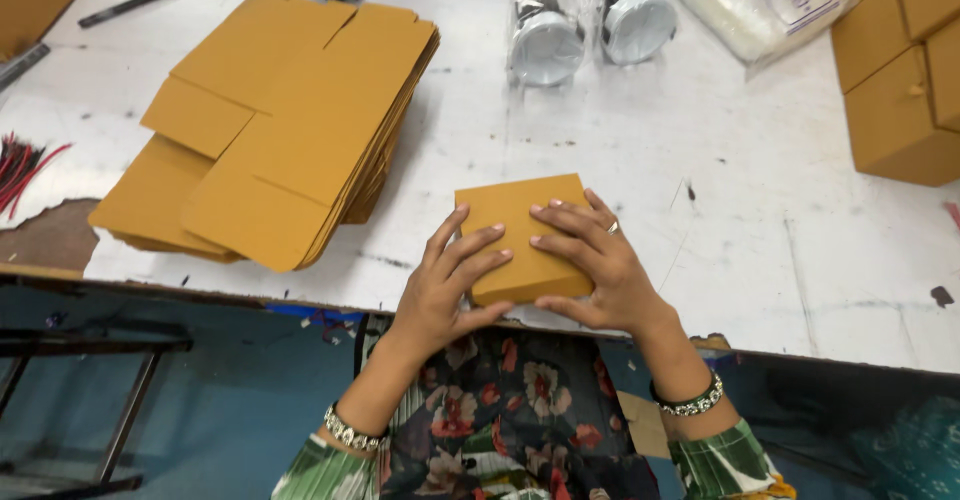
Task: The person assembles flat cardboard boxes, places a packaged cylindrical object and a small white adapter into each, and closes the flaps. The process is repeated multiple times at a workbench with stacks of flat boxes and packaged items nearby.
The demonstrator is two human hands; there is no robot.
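A small closed brown cardboard box (510, 210) sits on the white table (760, 220) near its front edge. My left hand (445, 285) lies on the box's left side, fingers spread across the top and thumb against the near face. My right hand (600, 265), with a ring on one finger, presses flat on the box's right side. Both hands grip the box between them. Bracelets show on both wrists.
A stack of flat unfolded brown cartons (280, 120) lies at the left. Two bagged round metal parts (548, 45) and a clear plastic bag (760, 0) sit at the back. Assembled brown boxes (900, 80) stand at the right. Red wires (20, 165) lie at the far left.
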